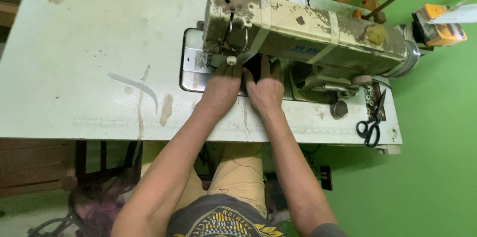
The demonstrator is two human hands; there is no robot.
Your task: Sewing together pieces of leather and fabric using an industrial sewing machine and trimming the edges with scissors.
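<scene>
- Green wall and green floor fill the right side of the view, and a pale, stained table [89, 68] stretches wide across the left and middle.
- On the far right part of the table sits a worn cream sewing machine [308, 33], paint flaking along its arm, head end toward the middle.
- Both hands are down flat, side by side, right under the head of the machine.
- Left hand [221, 90] presses palm down on the metal bed plate [191, 75], fingers stretched toward the needle area; its grip is flat and spread, not closed on anything.
- Right hand [267, 90] lies just beside it, also flat, fingers on a dark piece of fabric [254, 68] that sits between the two hands, tucked under the machine arm.
- Whether the fabric reaches the needle, I cannot tell; the machine hides it.
- Black scissors [370, 127] rest near the right near corner of the table, well apart from the hands.
- A yellow and grey device [439, 25] sits off the table's far right end.
- Plenty of bare tabletop lies to the left; the near edge runs just past the wrists.
- Below that edge, tan trousers [238, 167] show.
</scene>
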